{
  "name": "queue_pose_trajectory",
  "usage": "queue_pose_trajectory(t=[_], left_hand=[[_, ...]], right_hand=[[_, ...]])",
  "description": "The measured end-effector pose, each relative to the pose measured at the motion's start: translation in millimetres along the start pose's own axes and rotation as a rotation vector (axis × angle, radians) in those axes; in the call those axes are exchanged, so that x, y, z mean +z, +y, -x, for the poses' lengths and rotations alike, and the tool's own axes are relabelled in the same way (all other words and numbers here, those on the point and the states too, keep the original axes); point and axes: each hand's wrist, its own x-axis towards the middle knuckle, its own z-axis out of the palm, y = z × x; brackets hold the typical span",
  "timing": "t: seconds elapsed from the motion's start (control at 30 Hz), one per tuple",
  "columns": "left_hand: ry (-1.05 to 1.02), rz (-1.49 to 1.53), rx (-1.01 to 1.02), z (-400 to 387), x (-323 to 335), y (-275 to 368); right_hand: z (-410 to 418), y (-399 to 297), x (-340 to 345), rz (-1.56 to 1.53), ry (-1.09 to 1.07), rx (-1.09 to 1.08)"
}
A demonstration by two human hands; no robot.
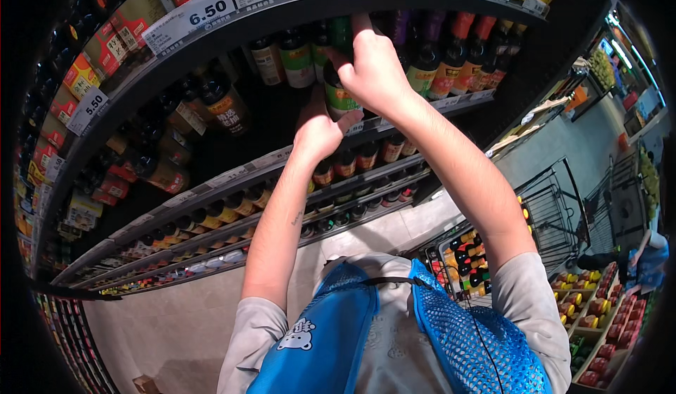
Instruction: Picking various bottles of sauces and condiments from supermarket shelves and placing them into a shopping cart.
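A dark sauce bottle with a green label (337, 94) stands at the front of a shelf at the top centre of the head view. My left hand (320, 132) is around its lower part, the thumb across the base of the label and the fingers partly hidden. Higher up, my right hand (376, 72) grips the same bottle from the right, with its index finger pointing up; the bottle's right side is hidden by it. Just left of my hands is another green-labelled bottle (297, 61). On the right stand bottles with red neck wraps (453, 61).
Above my hands runs the upper shelf's edge (296, 4) with price tags. Dark bottles (224, 103) stand farther left on my shelf, and more rows fill the lower shelves (232, 206). At right is a wire shopping cart (552, 214) beside loaded bottles (467, 262).
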Motion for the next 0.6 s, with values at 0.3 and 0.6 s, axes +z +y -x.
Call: queue_pose_trajectory(t=[0.3,0.6], left_hand=[[-0.102,0.004,-0.084,2.9,-6.1,0.7],[-0.104,-0.013,0.013,-2.5,0.2,-7.2]], right_hand=[[-0.5,4.0,-1.3,0.187,0.17,-0.252],[2.0,1.6,-3.2,0.255,0.209,-0.221]])
